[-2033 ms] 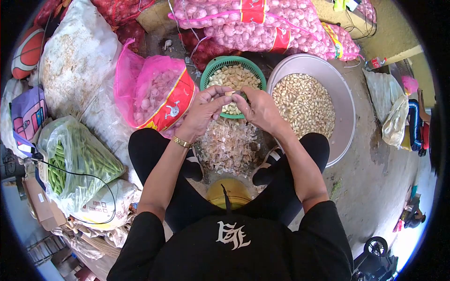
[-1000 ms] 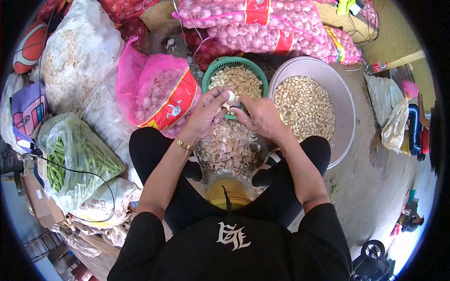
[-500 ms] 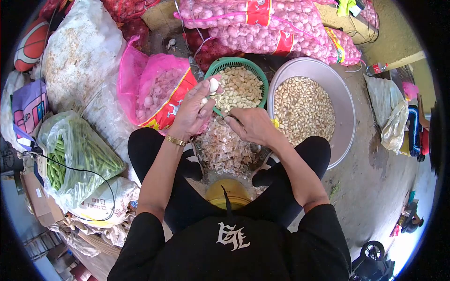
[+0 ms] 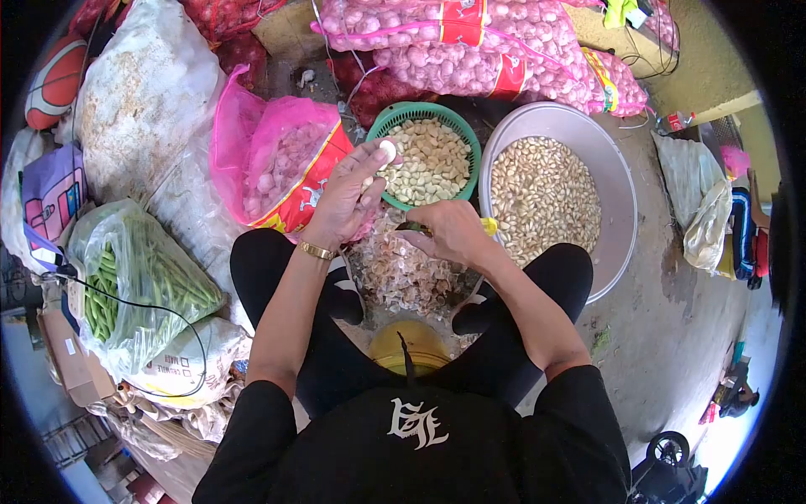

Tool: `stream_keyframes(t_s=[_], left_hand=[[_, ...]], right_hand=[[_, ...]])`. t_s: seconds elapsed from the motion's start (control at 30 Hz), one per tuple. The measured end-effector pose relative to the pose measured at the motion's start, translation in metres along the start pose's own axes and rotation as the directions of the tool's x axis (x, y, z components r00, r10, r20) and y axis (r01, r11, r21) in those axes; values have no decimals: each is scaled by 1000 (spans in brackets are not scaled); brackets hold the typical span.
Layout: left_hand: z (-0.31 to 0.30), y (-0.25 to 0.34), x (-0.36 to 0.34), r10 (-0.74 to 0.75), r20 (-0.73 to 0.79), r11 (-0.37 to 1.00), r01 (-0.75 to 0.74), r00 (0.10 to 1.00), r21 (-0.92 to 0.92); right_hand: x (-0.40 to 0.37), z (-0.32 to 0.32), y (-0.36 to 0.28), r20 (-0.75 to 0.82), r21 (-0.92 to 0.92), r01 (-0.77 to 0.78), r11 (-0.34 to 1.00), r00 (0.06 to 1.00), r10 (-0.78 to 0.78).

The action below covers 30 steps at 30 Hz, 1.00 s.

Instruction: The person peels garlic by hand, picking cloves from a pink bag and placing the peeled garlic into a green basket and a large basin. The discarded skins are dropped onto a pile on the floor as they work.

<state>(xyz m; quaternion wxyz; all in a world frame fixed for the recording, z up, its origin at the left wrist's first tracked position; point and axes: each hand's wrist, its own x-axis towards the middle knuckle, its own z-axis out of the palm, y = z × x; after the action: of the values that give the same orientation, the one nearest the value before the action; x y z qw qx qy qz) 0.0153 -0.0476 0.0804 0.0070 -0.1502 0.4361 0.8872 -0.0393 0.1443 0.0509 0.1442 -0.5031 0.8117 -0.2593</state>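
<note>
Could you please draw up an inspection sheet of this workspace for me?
Surface: concrete floor, stained in places.
Work things: green basket with pale and browner garlic cloves; lilac basin with many more, to its right.
Clutter: heap of papery peels between the feet; clear bag of green pods at left.
Hands: left hand holds a white clove near the basket's rim; right hand grips what looks like a small knife above the peels.
Cables: black cord across the clear bag; its ends are unclear.
Surroundings: pink mesh sacks behind; ball at far left; motorcycle wheel at lower right.
</note>
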Motion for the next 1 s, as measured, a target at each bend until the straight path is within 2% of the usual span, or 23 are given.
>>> stream_keyframes(t_s=[0.03,0.1,0.23,0.3,0.33,0.4,0.43,0.5,0.53,0.6,0.63,0.7,0.83,0.9,0.93,1.0], left_hand=[[-1,-2,1,0,1,1000,0,1000,0],[-8,-8,4,32,-4,999,-32,999,-25],[-13,-11,7,19,-19,996,-20,1000,-83],[-10,-11,6,30,-60,997,-34,998,-67],[-8,-13,5,29,-60,997,-33,998,-69],[-3,-16,5,44,-96,998,-47,994,-31],[-1,-19,5,43,-96,998,-46,994,-31],[3,-25,6,103,-77,995,-101,992,22],[6,-26,6,102,-75,995,-100,992,23],[10,-25,7,139,-68,987,-132,988,93],[11,-26,8,138,-66,987,-132,988,93],[12,-27,10,222,-45,966,-214,974,148],[20,-23,9,270,-65,928,-241,961,284],[20,-22,9,285,9,875,-264,959,406],[23,-25,10,283,11,875,-263,959,407],[27,-34,11,415,82,848,-418,906,327]], right_hand=[[1,-2,0,0,0,-1,1000,1000,1],[2,-7,-3,98,-78,-19,997,995,27],[3,-6,-3,65,-11,-4,1000,998,5],[5,-9,-1,-156,307,-26,951,985,77],[7,-10,-3,-154,307,-28,951,985,79],[15,-17,-10,-389,629,-7,777,863,323],[17,-20,-12,-389,629,-9,777,862,324],[19,-25,-15,-278,824,5,567,875,397],[19,-24,-13,-280,824,5,567,873,398],[21,-23,-12,-225,913,33,408,873,433],[20,-27,-13,-226,912,33,408,872,433],[17,-38,-16,-92,949,-80,306,855,511],[16,-42,-10,-48,953,-129,276,831,555],[14,-43,-7,27,925,-246,289,802,596],[14,-43,-7,26,926,-245,288,801,598],[14,-42,-9,-56,962,-109,252,820,570]])
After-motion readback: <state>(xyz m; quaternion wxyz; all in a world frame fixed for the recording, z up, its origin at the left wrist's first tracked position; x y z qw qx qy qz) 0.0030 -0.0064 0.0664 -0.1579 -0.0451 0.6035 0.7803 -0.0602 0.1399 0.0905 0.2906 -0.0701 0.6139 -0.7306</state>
